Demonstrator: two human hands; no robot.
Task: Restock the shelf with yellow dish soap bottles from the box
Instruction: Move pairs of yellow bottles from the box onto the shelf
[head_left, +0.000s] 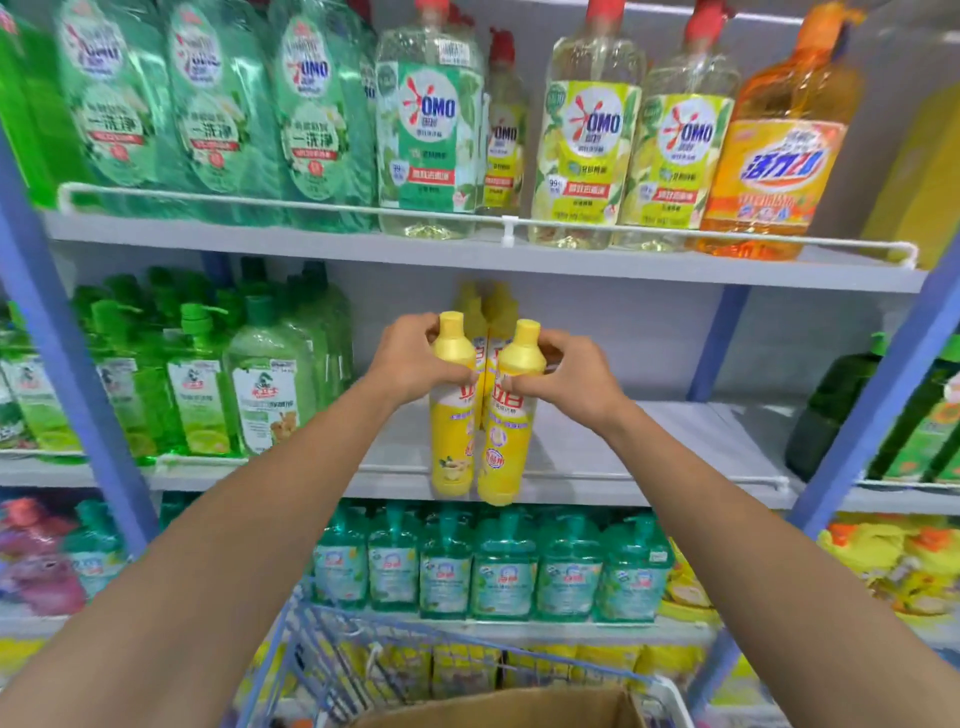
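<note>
My left hand (410, 358) grips the neck of one yellow dish soap bottle (451, 436). Beside it, my right hand (563, 376) grips the neck of a second yellow bottle (506, 441). Both bottles are upright and side by side at the front rail of the middle shelf (649, 457), their bases at or just past the rail. More yellow bottles (491, 306) stand behind them, deeper on the shelf. The top edge of the cardboard box (519, 706) shows at the bottom, inside a wire cart (363, 654).
Green pump bottles (260, 384) fill the middle shelf's left part. Dark green bottles (841, 410) stand at its right. The shelf right of the yellow bottles is bare. Large soap bottles (587, 135) line the upper shelf; teal bottles (504, 571) line the lower one. Blue uprights (872, 410) frame the bay.
</note>
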